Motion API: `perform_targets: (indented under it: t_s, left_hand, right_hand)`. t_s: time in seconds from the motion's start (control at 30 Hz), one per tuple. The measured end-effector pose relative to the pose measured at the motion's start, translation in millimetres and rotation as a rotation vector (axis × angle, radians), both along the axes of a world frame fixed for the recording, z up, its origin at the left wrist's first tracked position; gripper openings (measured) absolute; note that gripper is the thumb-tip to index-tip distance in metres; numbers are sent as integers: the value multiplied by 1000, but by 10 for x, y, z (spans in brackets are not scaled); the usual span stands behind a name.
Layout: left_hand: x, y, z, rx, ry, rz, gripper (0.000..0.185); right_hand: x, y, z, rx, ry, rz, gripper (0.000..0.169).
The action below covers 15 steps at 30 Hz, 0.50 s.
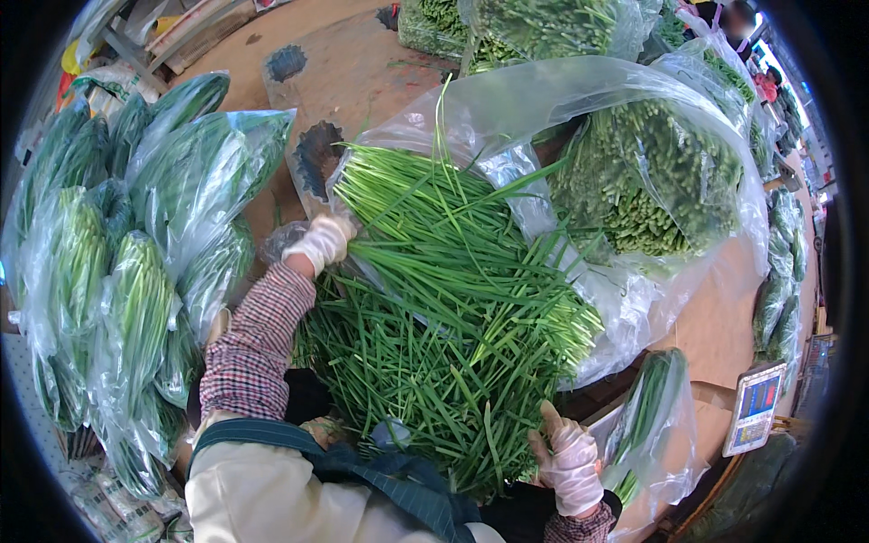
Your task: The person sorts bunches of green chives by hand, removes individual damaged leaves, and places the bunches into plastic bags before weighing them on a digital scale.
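Note:
A large heap of long green leaves, apparently garlic chives (421,366), lies before me on clear plastic sheeting (618,298). My left hand (322,241), in a whitish thin glove, is at the heap's left side, against the pale cut ends of a bundle; its fingers are partly hidden, so its grip cannot be told. My right hand (567,455), gloved likewise, is at the lower right edge of the heap, index finger extended and thumb apart, with nothing seen between them. More pale stem ends (574,329) point right, above my right hand.
Bagged green vegetables (136,298) are piled at left. Large plastic-wrapped bundles of green stems (645,176) stand at upper right. One bagged bundle (648,414) lies beside my right hand, near a digital scale display (755,407). A person (736,24) is at the far upper right.

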<state>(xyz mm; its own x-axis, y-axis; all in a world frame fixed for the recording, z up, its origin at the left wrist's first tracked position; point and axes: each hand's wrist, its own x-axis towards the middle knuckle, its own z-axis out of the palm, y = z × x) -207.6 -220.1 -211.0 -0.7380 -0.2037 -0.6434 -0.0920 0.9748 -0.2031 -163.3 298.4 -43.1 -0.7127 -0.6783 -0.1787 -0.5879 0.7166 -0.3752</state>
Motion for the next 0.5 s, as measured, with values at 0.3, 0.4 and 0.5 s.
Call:
perform_targets:
  t_s: [0.3,0.4,0.5]
  left_hand:
    - [-512,-455,181,166,724,-44,33]
    - [-567,-343,-196,-45,508,52,54]
    - [-549,-320,-401,-102,646,71,69]
  right_hand:
    - [37,-2,-20,163,-87,11,54]
    - [37,37,-44,191,-66,1,56]
    - [39,39,-86,209,-61,14,58]
